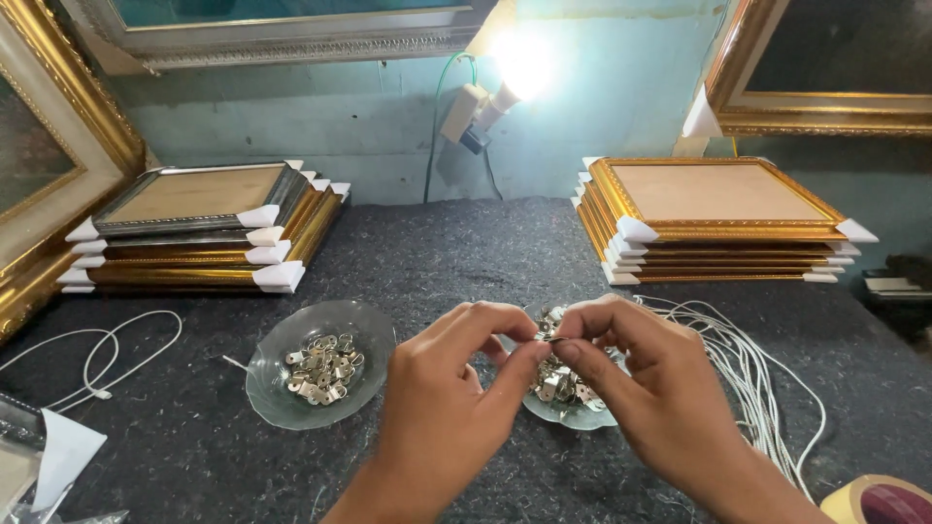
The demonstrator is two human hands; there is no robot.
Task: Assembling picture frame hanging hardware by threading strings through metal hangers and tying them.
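My left hand point(442, 408) and my right hand point(650, 388) meet fingertip to fingertip above a small glass dish point(575, 415) of metal hanging clips. Between the thumbs and forefingers of both hands I pinch one small metal clip point(553, 339). The dish is mostly hidden behind my fingers. A second glass dish point(277, 393), to the left of my left hand, holds several more silver clips point(322, 369).
A stack of gold and silver picture frames point(199, 228) lies at back left and a stack of gold frames point(714, 218) at back right. A bundle of white cord point(752, 374) lies right of my hands, a loose cord point(107, 354) at left, a tape roll point(879, 503) at bottom right.
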